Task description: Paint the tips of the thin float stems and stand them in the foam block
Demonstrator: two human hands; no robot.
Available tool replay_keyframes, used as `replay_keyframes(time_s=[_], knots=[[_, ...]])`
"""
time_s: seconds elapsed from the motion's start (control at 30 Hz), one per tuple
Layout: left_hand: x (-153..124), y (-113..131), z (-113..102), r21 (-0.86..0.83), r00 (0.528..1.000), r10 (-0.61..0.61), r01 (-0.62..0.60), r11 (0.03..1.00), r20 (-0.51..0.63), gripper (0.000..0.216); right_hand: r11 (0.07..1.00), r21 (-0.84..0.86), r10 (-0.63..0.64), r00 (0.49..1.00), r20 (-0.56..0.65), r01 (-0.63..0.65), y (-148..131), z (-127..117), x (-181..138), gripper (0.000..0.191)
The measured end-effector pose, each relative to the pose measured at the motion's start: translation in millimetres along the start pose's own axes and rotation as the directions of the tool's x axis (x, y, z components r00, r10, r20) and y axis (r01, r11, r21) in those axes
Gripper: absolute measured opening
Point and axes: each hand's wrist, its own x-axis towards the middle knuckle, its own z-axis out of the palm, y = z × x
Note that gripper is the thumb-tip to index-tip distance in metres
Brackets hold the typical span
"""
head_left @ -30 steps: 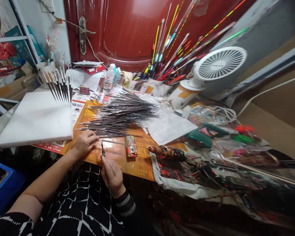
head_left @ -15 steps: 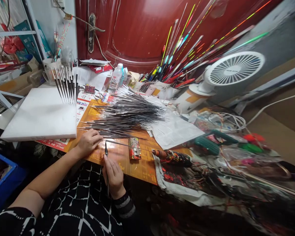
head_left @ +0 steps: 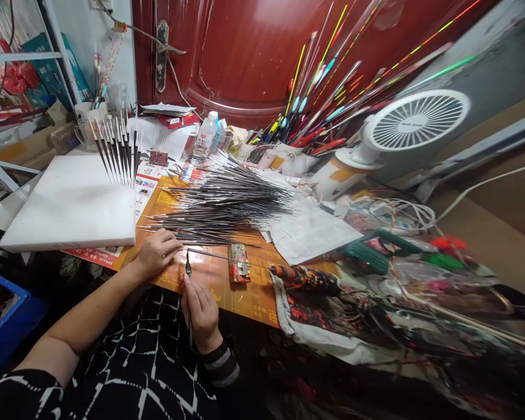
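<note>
My left hand [head_left: 160,254] pinches one end of a slim dark fishing float [head_left: 214,254] close above the table's front edge. The float's thin stem runs right, over a paint-stained block [head_left: 239,265], to the tip of a paint-spattered rotary tool [head_left: 306,280]. A fine paintbrush [head_left: 188,265] is gripped upright in my right hand [head_left: 202,309], its dark bristles at or just beside the float near my left fingertips. Whether they touch is too small to tell. Behind my hands lies a big pile of similar dark floats [head_left: 231,195].
Several floats [head_left: 119,154] stand in a white foam block [head_left: 70,210] at left. A water bottle [head_left: 206,137], a white fan [head_left: 417,122] and bright-tipped floats [head_left: 310,99] stand at the back. Cables and bags clutter the right. A blue crate [head_left: 9,321] sits lower left.
Almost nothing differs. The view has shifted very slightly; both hands keep their places, with the brush still beside the float.
</note>
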Motion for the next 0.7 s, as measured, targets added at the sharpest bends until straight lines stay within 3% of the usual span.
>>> replay_keyframes(time_s=[0.7], knots=[[0.9,0.0,0.7,-0.013,0.999,0.012,-0.013,1.000,-0.035,0.024,1.000,0.016,0.010,1.000,0.004,-0.010,-1.2,-1.1,2.9,0.062]])
